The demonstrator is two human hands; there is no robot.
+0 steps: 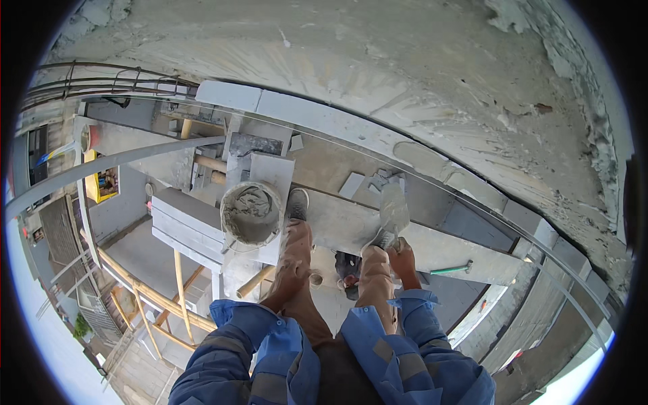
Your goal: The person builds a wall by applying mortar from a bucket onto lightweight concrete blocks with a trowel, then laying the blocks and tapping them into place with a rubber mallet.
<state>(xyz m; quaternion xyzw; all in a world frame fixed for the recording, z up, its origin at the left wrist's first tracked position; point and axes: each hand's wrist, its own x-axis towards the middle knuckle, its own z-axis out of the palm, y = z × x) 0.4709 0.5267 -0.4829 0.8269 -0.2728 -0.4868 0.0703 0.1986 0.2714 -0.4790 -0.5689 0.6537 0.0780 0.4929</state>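
My right hand (403,260) grips a trowel beside my right knee, its broad, mortar-smeared blade (393,209) pointing away from me over a long plank (459,250). My left hand (289,285) is low by my left leg; its fingers blend with the skin behind them, so their shape is unclear. Just beyond it to the left stands a bucket (248,214) of grey mortar on white blocks. My left shoe (298,202) is beside the bucket, and my right shoe shows partly behind the trowel.
Ahead runs a row of white blocks (317,118) beneath rough plaster (405,47), with a taut line along it. Stacked blocks (185,223) and bamboo scaffolding (179,283) are at left. A green-handled hammer (451,268) lies at right. Below are drops and a dark shape (346,270).
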